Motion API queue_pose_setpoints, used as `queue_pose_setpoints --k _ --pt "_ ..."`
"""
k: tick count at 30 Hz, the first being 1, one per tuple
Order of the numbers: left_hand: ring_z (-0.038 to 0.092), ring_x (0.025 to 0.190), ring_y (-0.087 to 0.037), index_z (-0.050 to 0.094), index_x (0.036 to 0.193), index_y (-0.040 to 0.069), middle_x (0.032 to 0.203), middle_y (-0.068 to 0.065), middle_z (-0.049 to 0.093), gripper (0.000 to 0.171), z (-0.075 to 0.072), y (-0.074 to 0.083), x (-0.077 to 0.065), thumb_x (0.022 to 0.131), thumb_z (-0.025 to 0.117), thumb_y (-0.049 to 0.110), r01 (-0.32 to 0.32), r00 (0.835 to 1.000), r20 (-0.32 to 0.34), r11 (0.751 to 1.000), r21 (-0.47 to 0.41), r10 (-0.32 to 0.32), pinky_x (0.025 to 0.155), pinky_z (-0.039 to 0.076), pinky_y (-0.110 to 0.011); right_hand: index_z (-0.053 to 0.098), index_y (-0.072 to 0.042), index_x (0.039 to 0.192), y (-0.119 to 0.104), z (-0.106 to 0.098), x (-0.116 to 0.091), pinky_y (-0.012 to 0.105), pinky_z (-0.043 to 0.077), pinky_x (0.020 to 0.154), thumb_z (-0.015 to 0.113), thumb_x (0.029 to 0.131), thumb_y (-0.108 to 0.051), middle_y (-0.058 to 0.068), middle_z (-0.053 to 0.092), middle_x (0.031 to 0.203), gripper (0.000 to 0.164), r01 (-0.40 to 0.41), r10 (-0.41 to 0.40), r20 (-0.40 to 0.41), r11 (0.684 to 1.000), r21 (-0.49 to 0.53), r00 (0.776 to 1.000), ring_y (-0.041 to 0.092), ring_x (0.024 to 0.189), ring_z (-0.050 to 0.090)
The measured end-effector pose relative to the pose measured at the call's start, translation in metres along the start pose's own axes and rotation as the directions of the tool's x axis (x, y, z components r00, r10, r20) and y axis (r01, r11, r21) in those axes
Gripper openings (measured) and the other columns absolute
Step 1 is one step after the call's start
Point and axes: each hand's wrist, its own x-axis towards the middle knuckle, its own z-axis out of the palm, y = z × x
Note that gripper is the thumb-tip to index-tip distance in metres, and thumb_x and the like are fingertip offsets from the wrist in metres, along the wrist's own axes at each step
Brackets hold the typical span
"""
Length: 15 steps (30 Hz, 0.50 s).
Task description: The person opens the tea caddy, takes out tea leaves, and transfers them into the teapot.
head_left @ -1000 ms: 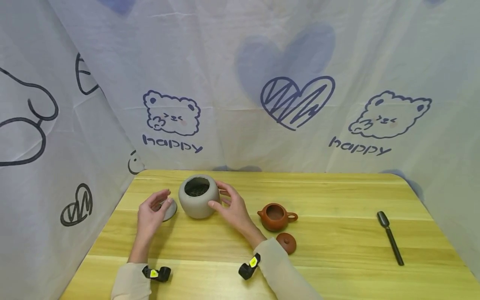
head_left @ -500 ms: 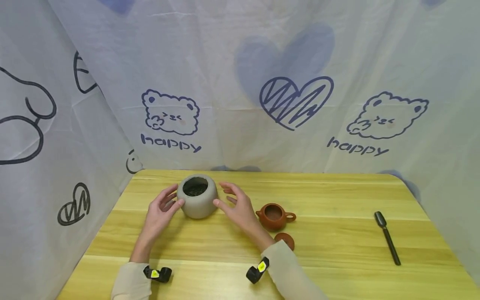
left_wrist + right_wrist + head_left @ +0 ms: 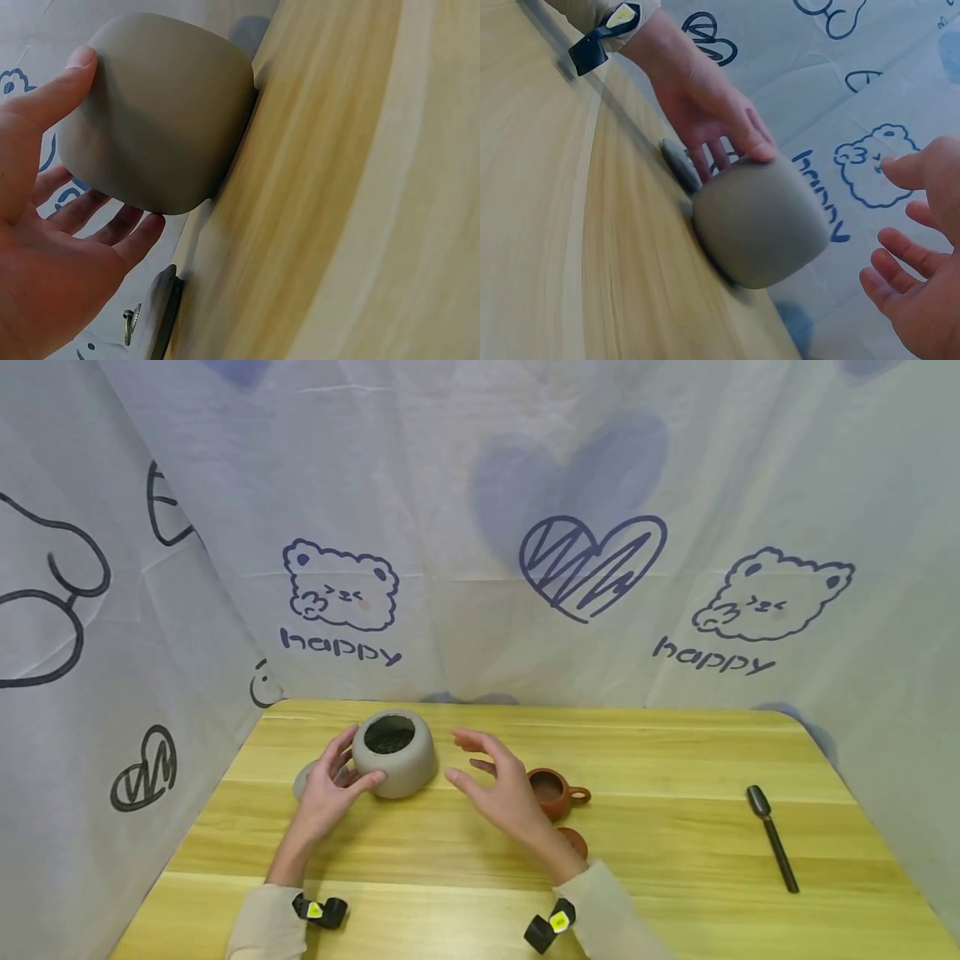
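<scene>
A round grey jar [image 3: 408, 770] with dark loose bits inside stands uncovered near the back left of the table. My left hand [image 3: 327, 793] holds its left side, thumb across the front and fingers curled round beneath the bulge, as the left wrist view shows. Behind that hand the jar's grey lid [image 3: 155, 311] lies on the table, with a small metal ring on top; the hand partly covers it in the head view. My right hand [image 3: 498, 787] hovers right of the jar, apart from it, fingers spread and loosely bent, holding nothing.
A reddish-brown clay teapot [image 3: 553, 802] stands uncovered behind my right hand, its spout hidden. Its small lid [image 3: 576, 841] lies in front, partly covered by my wrist. A dark long-handled scoop [image 3: 772, 839] lies at the right. Printed curtains hang behind and beside the table [image 3: 675, 893].
My left hand has left the grey lid on the table and moved right onto the jar. My right hand has let go of the jar and drawn away to the right.
</scene>
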Motion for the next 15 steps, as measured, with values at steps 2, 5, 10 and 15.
queue_pose_setpoints --k 2,5,10,15 --pt "0.035 0.147 -0.036 0.031 0.161 0.010 0.164 -0.013 0.033 0.086 0.000 0.000 0.000 0.091 0.080 0.010 0.002 1.000 -0.001 1.000 -0.002 -0.002 0.116 0.038 -0.049 0.059 -0.024 0.141 -0.002 -0.005 -0.004 0.041 0.051 0.106 0.075 0.097 -0.021 -0.004 0.062 0.134 0.047 0.020 -0.020 -0.013 1.000 0.008 1.000 0.026 0.127 0.057" --pt "0.037 0.146 -0.036 0.032 0.161 0.011 0.163 -0.012 0.034 0.086 0.000 0.000 0.001 0.090 0.081 0.010 -0.001 1.000 -0.004 1.000 0.000 0.001 0.114 0.042 -0.040 0.061 -0.017 0.138 -0.004 -0.013 -0.011 0.045 0.052 0.105 0.074 0.097 -0.014 0.002 0.064 0.132 0.044 0.069 -0.068 -0.036 0.997 0.034 0.997 0.025 0.125 0.058" --pt "0.038 0.145 -0.036 0.033 0.160 0.008 0.163 -0.013 0.035 0.087 0.000 -0.002 0.001 0.089 0.082 0.010 -0.002 1.000 -0.011 1.000 -0.018 0.001 0.110 0.045 -0.029 0.062 -0.015 0.136 -0.006 -0.026 -0.023 0.047 0.052 0.104 0.073 0.097 -0.009 0.006 0.065 0.129 0.041 0.099 -0.096 -0.062 0.994 0.047 0.993 0.028 0.123 0.061" --pt "0.040 0.144 -0.033 0.035 0.159 0.009 0.161 -0.010 0.038 0.087 0.000 -0.003 0.002 0.088 0.083 0.009 0.011 1.000 -0.022 0.999 -0.040 -0.012 0.107 0.046 -0.023 0.062 -0.014 0.136 -0.007 -0.041 -0.034 0.043 0.053 0.103 0.071 0.097 -0.006 0.006 0.064 0.128 0.041 0.110 -0.109 -0.068 0.994 0.022 0.992 0.025 0.121 0.061"
